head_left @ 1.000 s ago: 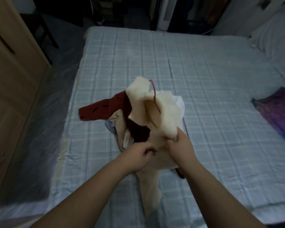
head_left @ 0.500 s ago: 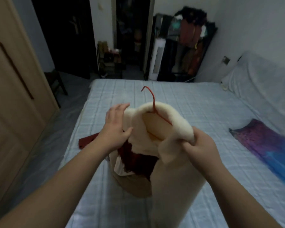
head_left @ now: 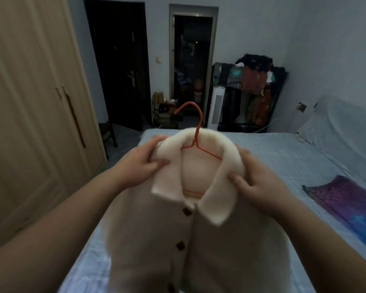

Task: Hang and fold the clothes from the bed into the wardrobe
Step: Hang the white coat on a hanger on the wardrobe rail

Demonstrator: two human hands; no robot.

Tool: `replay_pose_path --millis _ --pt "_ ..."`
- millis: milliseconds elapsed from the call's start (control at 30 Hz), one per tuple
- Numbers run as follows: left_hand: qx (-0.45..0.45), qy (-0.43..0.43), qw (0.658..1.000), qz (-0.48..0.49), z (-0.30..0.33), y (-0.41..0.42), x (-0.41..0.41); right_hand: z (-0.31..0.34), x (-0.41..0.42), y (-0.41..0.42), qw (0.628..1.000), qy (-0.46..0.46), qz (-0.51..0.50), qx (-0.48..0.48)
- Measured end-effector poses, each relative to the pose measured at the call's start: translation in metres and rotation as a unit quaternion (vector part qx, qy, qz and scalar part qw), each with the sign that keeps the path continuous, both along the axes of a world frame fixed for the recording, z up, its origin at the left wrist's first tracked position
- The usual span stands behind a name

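The cream coat (head_left: 190, 240) hangs on a red wire hanger (head_left: 195, 136) at the centre of the view, held up over the bed (head_left: 283, 157). The left hand (head_left: 140, 166) pinches the collar at 9 o'clock, the right hand (head_left: 260, 182) at 3 o'clock. It looks soft, thick and rather heavy; better to carry it by the hook, toward the wardrobe (head_left: 30, 123) at 9 o'clock

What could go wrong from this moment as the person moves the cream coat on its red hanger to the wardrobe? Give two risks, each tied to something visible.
1. Both hands, left hand and right hand, grip only the collar of the cream coat, not the red hanger, so the hanger might slip inside.
2. The wardrobe doors look closed, so opening them probably takes one hand off the coat.
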State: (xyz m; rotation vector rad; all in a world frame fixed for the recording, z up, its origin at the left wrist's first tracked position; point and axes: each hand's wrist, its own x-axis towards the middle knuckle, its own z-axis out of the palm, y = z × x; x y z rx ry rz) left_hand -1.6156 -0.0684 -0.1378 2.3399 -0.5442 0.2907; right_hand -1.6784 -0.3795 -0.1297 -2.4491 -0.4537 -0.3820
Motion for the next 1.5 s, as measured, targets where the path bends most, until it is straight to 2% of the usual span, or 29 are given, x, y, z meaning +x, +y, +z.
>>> replay_pose_path --millis 67,167,267,400,567,733,867,967,1200,1500 --pt "-0.021 0.014 1.000 0.011 0.005 0.013 -0.026 0.002 -0.003 0.019 0.999 0.006 0.026 -0.045" --pt "-0.030 0.015 0.998 0.044 0.013 0.045 -0.062 0.004 -0.002 0.062 0.995 0.024 0.078 -0.049" --pt "-0.048 0.002 0.996 0.082 0.023 0.085 -0.101 0.009 -0.001 0.117 0.992 -0.002 0.110 -0.053" --pt "-0.063 -0.024 0.985 0.158 0.039 0.160 -0.160 0.023 -0.005 0.195 0.985 -0.046 0.161 -0.049" --pt "-0.048 -0.034 0.962 0.268 0.051 0.275 -0.246 0.048 -0.033 0.314 0.965 -0.046 0.259 -0.011" --pt "-0.022 -0.065 0.919 0.388 0.067 0.386 -0.360 0.073 -0.090 0.457 0.927 -0.091 0.362 0.024" --pt "-0.004 -0.100 0.872 0.479 0.082 0.463 -0.439 0.087 -0.130 0.567 0.898 -0.121 0.422 0.032" --pt "0.052 -0.110 0.839 0.531 0.090 0.512 -0.476 0.083 -0.150 0.643 0.883 -0.130 0.450 0.032" --pt "0.146 -0.095 0.769 0.615 0.083 0.603 -0.511 0.066 -0.176 0.769 0.863 -0.207 0.461 -0.029" --pt "0.190 -0.112 0.701 0.678 0.111 0.684 -0.521 0.110 -0.156 0.899 0.813 -0.232 0.531 0.046"
